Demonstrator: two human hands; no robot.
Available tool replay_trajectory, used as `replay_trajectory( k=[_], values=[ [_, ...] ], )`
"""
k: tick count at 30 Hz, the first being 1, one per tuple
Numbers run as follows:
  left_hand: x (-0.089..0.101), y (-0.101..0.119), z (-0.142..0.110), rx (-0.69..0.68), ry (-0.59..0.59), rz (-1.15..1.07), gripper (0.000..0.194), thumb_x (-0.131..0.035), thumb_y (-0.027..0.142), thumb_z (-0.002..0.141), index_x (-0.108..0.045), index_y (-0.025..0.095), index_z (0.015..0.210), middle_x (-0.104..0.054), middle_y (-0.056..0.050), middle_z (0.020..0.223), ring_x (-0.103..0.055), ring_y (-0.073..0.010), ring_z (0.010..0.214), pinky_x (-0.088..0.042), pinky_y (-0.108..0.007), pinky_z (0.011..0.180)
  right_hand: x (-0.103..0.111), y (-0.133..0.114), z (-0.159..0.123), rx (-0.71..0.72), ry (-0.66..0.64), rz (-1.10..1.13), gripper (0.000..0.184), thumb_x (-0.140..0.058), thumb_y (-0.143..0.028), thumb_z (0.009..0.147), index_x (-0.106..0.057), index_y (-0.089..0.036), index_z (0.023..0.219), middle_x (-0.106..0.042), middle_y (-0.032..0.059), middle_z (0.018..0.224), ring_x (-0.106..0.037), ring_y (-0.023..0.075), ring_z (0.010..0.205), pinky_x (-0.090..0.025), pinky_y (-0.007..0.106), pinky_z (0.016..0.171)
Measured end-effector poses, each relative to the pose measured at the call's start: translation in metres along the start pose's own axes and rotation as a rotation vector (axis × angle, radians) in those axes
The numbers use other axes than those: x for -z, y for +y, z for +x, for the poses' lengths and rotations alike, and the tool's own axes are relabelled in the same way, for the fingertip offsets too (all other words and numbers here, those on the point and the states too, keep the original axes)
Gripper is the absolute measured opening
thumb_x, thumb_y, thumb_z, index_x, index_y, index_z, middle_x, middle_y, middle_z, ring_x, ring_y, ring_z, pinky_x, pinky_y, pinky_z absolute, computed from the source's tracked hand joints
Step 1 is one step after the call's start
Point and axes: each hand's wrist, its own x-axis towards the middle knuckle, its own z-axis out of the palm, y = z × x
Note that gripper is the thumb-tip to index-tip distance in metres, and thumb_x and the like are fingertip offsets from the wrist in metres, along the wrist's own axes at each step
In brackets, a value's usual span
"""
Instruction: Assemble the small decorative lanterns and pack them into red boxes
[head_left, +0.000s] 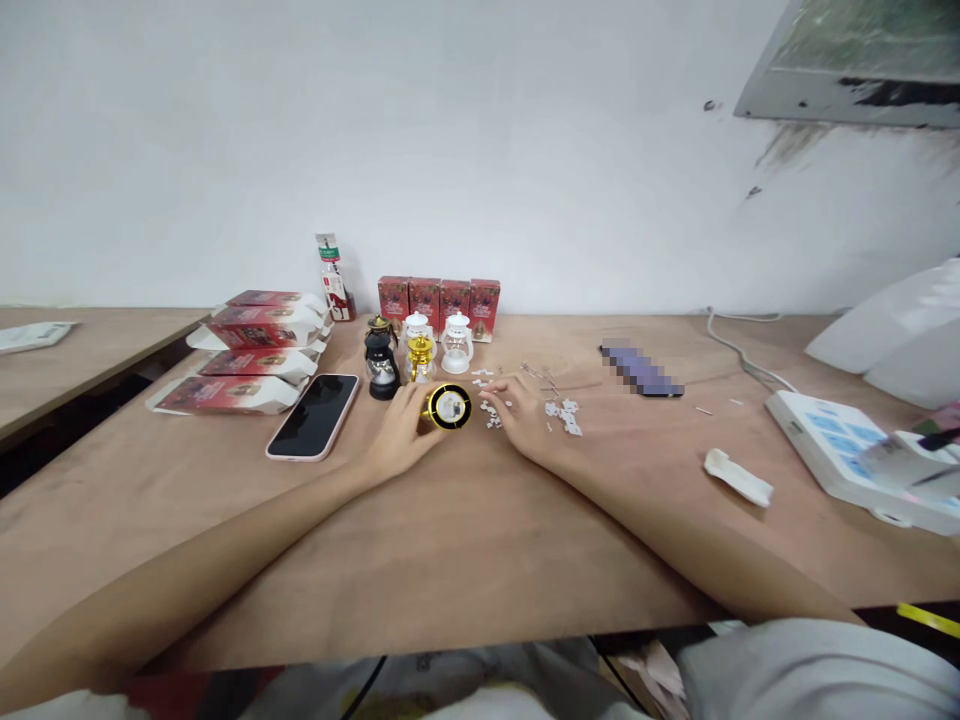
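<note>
Head view: one gold lantern (452,407), black-rimmed base showing, gripped in the left hand (405,428) over the surface (442,560); probably light, stiff, slick, best held around its sides. Right hand (526,415): fingers bent, beside small white parts (568,415); any pinch, cannot tell. Upright lanterns (421,352) crowd behind; phone (313,418) left; open room toward the near edge.

black-and-gold lantern (451,407), white lanterns (457,345); red boxes (485,302), brown table (420,570)
</note>
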Motion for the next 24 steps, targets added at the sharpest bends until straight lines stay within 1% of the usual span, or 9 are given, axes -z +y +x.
replay_trajectory(
  k=[2,4,7,9,11,16,18,20,24],
  values=[
    [0.0,0.002,-0.001,-0.006,-0.013,0.029,0.045,-0.059,0.026,0.081,-0.048,0.017,0.123,-0.056,-0.011,0.119,-0.051,-0.0266,0.111,-0.043,-0.042,0.097,0.003,-0.008,-0.005,0.011,0.11,0.088,0.018,-0.05,-0.03,0.091,-0.062,-0.023,0.079,-0.066,0.0049,0.083,-0.059,0.0214,0.085,-0.043,0.037,0.084],
    [0.001,0.004,-0.002,-0.038,-0.048,0.051,0.046,-0.057,0.025,0.081,-0.047,0.018,0.124,-0.055,-0.011,0.119,-0.051,-0.027,0.111,-0.043,-0.043,0.097,0.006,-0.018,-0.012,0.045,0.159,0.152,0.02,-0.049,-0.033,0.091,-0.062,-0.024,0.079,-0.065,0.0049,0.081,-0.06,0.021,0.082,-0.045,0.037,0.08],
    [0.002,0.006,-0.002,-0.091,-0.095,0.085,0.045,-0.058,0.029,0.081,-0.048,0.019,0.124,-0.055,-0.011,0.12,-0.052,-0.0278,0.112,-0.043,-0.043,0.097,0.008,-0.035,-0.022,0.102,0.103,0.169,0.022,-0.049,-0.034,0.092,-0.064,-0.025,0.079,-0.066,0.0046,0.08,-0.06,0.0202,0.08,-0.045,0.037,0.079],
    [0.002,0.007,-0.003,-0.103,-0.097,0.105,0.044,-0.059,0.032,0.082,-0.048,0.02,0.123,-0.055,-0.011,0.12,-0.052,-0.0279,0.112,-0.043,-0.043,0.097,0.007,-0.043,-0.026,0.156,0.03,0.134,0.022,-0.049,-0.033,0.092,-0.066,-0.025,0.08,-0.066,0.0042,0.08,-0.059,0.0195,0.079,-0.043,0.037,0.078],
    [0.001,0.007,-0.003,-0.102,-0.091,0.121,0.043,-0.058,0.034,0.083,-0.048,0.019,0.122,-0.055,-0.012,0.119,-0.052,-0.0282,0.111,-0.044,-0.043,0.096,0.006,-0.046,-0.029,0.205,-0.002,0.079,0.024,-0.048,-0.032,0.093,-0.068,-0.026,0.08,-0.066,0.0043,0.08,-0.058,0.019,0.078,-0.041,0.037,0.077],
    [0.001,0.008,-0.004,-0.086,-0.086,0.134,0.044,-0.058,0.032,0.082,-0.047,0.017,0.123,-0.055,-0.012,0.119,-0.053,-0.0277,0.11,-0.045,-0.043,0.095,0.004,-0.038,-0.028,0.262,0.035,0.035,0.027,-0.044,-0.026,0.094,-0.07,-0.026,0.087,-0.062,0.0066,0.091,-0.057,0.0184,0.083,-0.042,0.035,0.077],
    [0.001,0.009,-0.005,-0.076,-0.081,0.141,0.045,-0.058,0.029,0.082,-0.046,0.018,0.124,-0.055,-0.011,0.119,-0.053,-0.0268,0.111,-0.045,-0.042,0.095,0.005,-0.03,-0.024,0.277,0.098,0.046,0.027,-0.042,-0.024,0.095,-0.069,-0.025,0.092,-0.061,0.0074,0.094,-0.057,0.0186,0.086,-0.044,0.035,0.077],
    [0.001,0.01,-0.005,-0.053,-0.075,0.172,0.046,-0.058,0.027,0.081,-0.046,0.019,0.125,-0.055,-0.01,0.12,-0.053,-0.0267,0.112,-0.046,-0.043,0.095,0.008,-0.021,-0.021,0.322,0.157,0.049,0.023,-0.043,-0.022,0.094,-0.067,-0.023,0.094,-0.06,0.0071,0.091,-0.057,0.0188,0.086,-0.044,0.035,0.077],
    [0.001,0.011,-0.004,-0.019,-0.056,0.226,0.048,-0.056,0.024,0.079,-0.046,0.019,0.126,-0.055,-0.009,0.119,-0.053,-0.0266,0.112,-0.046,-0.043,0.096,0.016,-0.003,-0.015,0.382,0.121,0.062,0.017,-0.046,-0.021,0.093,-0.063,-0.022,0.093,-0.061,0.0057,0.086,-0.059,0.019,0.084,-0.046,0.035,0.074]
  ],
)
